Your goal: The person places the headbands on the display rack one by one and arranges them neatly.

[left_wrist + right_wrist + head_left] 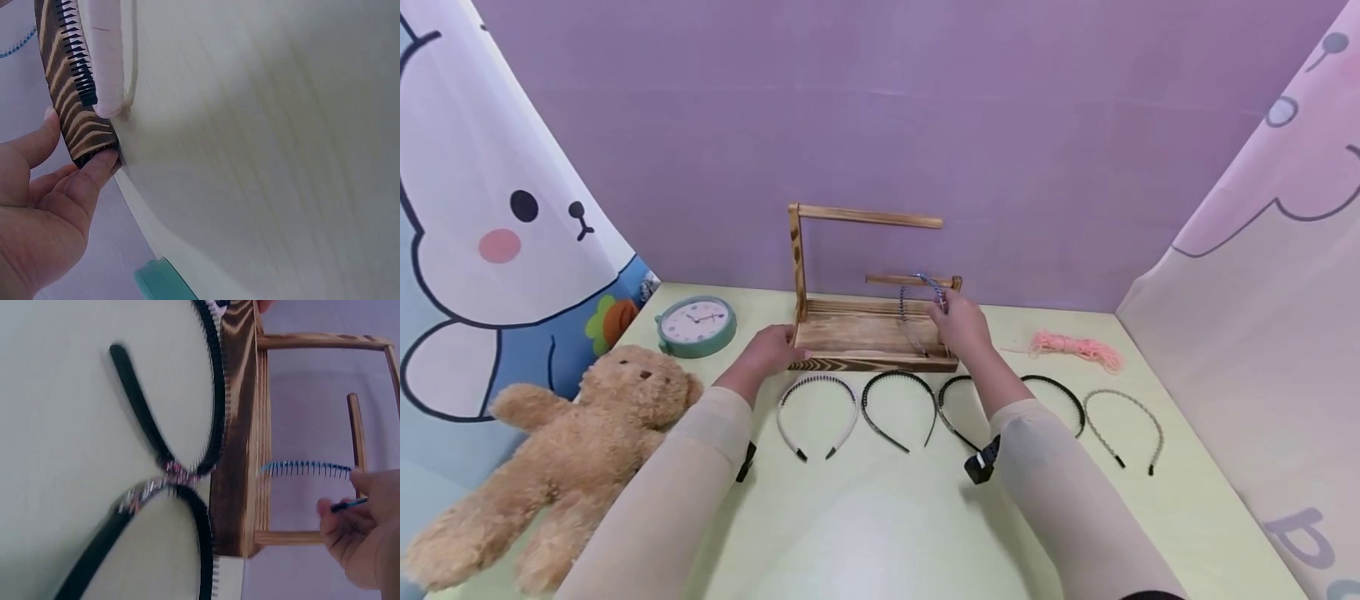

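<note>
A brown wooden rack (871, 364) stands at the back of the table, with a long upper bar (872, 217) and a shorter lower bar (883, 279) above its tray base. At its front left corner, my left hand (769, 350) grips the frame, thumb and fingers on either side of the wood in the left wrist view. My right hand (961, 327) pinches a blue toothed headband (306, 467) near the lower bar's right end. The headband arches over that bar, its other leg hanging down into the rack. Part of it is hidden behind my right fingers (359, 509).
Several headbands lie in a row before the rack, among them a pale pink one (781, 408), a black one (898, 372) and a beige one (1152, 414). A teal clock (697, 323) and teddy bear (591, 442) are left; pink yarn (1075, 347) lies right.
</note>
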A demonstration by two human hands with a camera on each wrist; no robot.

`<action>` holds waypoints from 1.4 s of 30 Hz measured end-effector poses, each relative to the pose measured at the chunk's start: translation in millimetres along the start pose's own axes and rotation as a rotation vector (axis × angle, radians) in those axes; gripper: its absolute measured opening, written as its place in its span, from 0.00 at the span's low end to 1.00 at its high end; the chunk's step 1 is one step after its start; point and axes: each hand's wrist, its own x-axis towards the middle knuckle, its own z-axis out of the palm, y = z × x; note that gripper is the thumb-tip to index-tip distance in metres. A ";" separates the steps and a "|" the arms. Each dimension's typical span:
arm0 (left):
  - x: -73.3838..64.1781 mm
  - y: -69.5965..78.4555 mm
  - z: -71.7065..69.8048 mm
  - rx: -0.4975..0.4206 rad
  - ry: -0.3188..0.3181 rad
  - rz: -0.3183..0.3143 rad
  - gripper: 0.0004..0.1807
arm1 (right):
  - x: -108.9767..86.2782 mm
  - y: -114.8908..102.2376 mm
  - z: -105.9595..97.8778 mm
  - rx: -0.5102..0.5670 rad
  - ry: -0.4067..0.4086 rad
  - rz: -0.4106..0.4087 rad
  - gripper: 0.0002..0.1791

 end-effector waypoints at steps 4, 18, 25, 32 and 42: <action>1.9 3.3 2.0 -0.003 -0.003 -0.006 0.28 | 0.7 -0.8 -0.3 0.049 0.002 -0.032 0.22; 0.1 0.7 -0.6 -0.004 -0.008 -0.026 0.32 | -4.3 11.7 -2.8 0.200 -0.069 -0.042 0.30; 2.4 -0.8 -0.3 -0.012 -0.014 -0.031 0.31 | -8.1 12.8 -4.2 0.393 -0.139 -0.011 0.17; 2.3 -0.6 -0.7 0.011 -0.005 -0.022 0.30 | -9.8 21.6 2.3 0.424 -0.061 -0.057 0.22; 2.5 -1.7 -0.4 0.011 -0.002 -0.012 0.31 | -10.6 36.4 12.9 0.329 -0.023 -0.004 0.19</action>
